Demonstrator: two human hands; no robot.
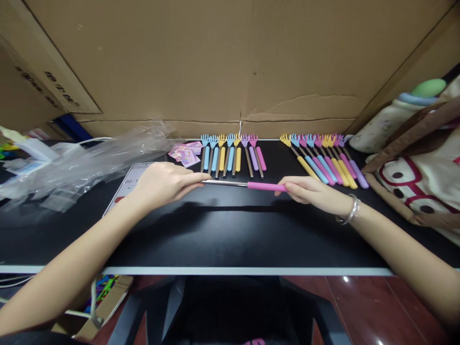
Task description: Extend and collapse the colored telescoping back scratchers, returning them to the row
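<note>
I hold a telescopic back scratcher [244, 184] level above the black table [223, 235]. Its metal rod runs left and its pink foam handle lies to the right. My left hand [168, 182] is closed over the rod's left end, hiding the claw head. My right hand [309, 190] pinches the pink handle's end; a silver bangle sits on that wrist. Behind, a row of several collapsed scratchers [232, 155] lies at centre, and a second fanned row [323, 158] lies to the right.
A phone [126, 188] showing a timer lies under my left hand. Crumpled clear plastic bags [82, 160] cover the left. Pink paper packets [185, 152] sit beside the centre row. A patterned tote bag [417, 167] stands at right. Cardboard boxes [230, 62] wall the back.
</note>
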